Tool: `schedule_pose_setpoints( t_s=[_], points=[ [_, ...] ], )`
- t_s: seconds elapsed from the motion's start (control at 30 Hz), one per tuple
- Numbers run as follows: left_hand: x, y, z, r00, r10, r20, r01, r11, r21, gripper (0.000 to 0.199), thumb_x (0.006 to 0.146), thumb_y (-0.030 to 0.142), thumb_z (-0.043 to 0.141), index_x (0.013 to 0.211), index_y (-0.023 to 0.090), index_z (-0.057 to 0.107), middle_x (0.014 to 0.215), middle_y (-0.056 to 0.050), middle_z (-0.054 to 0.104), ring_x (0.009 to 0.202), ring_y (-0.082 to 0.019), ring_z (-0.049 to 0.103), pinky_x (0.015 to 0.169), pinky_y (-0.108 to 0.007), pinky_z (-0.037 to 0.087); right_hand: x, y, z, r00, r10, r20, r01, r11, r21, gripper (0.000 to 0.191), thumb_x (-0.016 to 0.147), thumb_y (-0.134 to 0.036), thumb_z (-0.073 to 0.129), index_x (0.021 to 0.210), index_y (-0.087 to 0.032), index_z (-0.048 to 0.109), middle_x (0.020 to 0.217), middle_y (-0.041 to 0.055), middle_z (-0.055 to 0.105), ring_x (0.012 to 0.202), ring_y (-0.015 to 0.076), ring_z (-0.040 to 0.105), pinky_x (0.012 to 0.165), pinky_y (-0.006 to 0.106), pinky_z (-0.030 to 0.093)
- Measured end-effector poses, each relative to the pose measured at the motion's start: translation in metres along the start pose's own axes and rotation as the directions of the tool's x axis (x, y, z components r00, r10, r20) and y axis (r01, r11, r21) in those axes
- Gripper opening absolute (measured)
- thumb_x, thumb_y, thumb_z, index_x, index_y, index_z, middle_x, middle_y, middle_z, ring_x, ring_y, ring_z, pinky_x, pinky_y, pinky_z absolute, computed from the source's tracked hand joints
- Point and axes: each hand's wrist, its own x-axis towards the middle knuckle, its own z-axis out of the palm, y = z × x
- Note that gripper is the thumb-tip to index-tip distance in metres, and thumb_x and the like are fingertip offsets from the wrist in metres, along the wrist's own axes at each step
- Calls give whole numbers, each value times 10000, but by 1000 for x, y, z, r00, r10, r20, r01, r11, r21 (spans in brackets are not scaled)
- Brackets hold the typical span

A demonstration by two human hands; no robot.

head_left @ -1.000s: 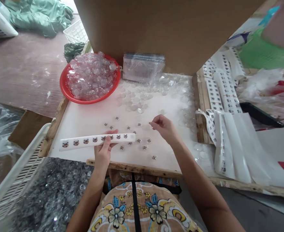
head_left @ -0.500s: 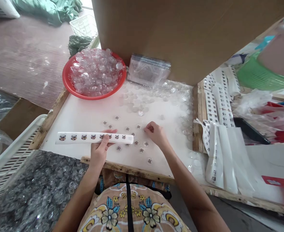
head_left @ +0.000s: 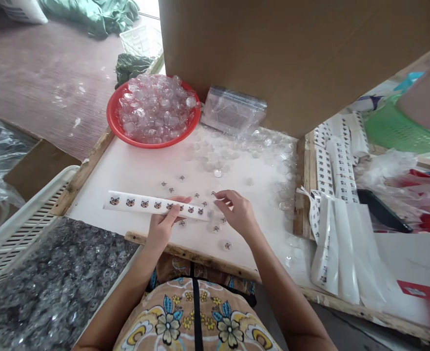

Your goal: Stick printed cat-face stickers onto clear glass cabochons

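My left hand [head_left: 164, 222] grips a white strip of stickers [head_left: 122, 201] between thumb and fingers, tilted slightly down to the right above the table. A row of small dark animal-face prints runs along it. To its right, my right hand [head_left: 239, 212] hovers low over the tabletop with thumb and bent fingers apart; nothing shows between them. Its fingertips are beside a small disc with an animal face [head_left: 213, 193]. Several similar clear discs with faces lie around both hands, one clear disc [head_left: 228, 245] nearer the front edge. The strip and hands hide some of them.
A red basin [head_left: 114, 124] heaped with clear discs stands at the back left, beside a clear zip bag [head_left: 235, 111]. Loose discs cover the table's back and right. Sticker strips [head_left: 335, 243] lie right. A white crate [head_left: 63, 183] of clear pieces stands left.
My left hand and the strip have shifted right and the strip now slopes down to the right. My right hand's fingers have spread from a pinch. The view has turned slightly left.
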Motion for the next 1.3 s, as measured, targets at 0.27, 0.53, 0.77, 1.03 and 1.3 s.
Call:
schedule_pose_setpoints(
  t_s=[0.27, 0.53, 0.77, 1.03, 1.3],
  points=[
    [0, 1, 2, 1000, 16, 9, -17, 999, 51, 369, 849, 414, 642, 1121, 165, 659, 1217, -141, 673, 1031, -268, 664, 776, -336, 579, -1, -30, 19, 980, -166, 110, 162, 986, 42, 65, 872, -190, 561, 828, -221, 597, 832, 37, 629, 794, 172, 577, 727, 294, 455],
    [3, -1, 0, 1000, 16, 26, -17, 999, 38, 352, 847, 406, 650, 1111, 173, 664, 1219, -136, 674, 1048, -271, 660, 822, -359, 570, 5, -25, 21, 976, -169, 140, 159, 984, 80, 50, 843, -178, 589, 848, -226, 599, 846, 32, 619, 799, 176, 578, 720, 298, 462],
    [2, -2, -1, 1000, 17, 2, -17, 1000, 10, 352, 863, 394, 636, 1142, 180, 644, 1232, -133, 669, 1038, -250, 668, 820, -336, 573, 4, -24, 15, 984, -167, 61, 151, 965, 216, 98, 833, -269, 608, 759, -218, 569, 812, 36, 595, 776, 170, 556, 717, 306, 464],
    [2, -3, -6, 999, 13, -36, -15, 998, -59, 368, 822, 397, 690, 1106, 165, 656, 1152, -136, 708, 1081, -276, 657, 861, -369, 565, 55, 33, -2, 964, 261, -45, -231, 911, 341, 233, 742, -412, 639, 766, -205, 534, 647, -20, 547, 594, 126, 486, 560, 264, 396],
    [-1, -4, -9, 1000, 9, -26, -10, 999, -39, 342, 840, 386, 672, 1098, 162, 656, 1137, -126, 714, 1110, -277, 640, 877, -377, 558, 70, 39, 15, 968, 224, -109, -225, 974, 4, 91, 751, -291, 585, 740, -207, 551, 703, -7, 574, 634, 138, 506, 633, 273, 397]
  ],
)
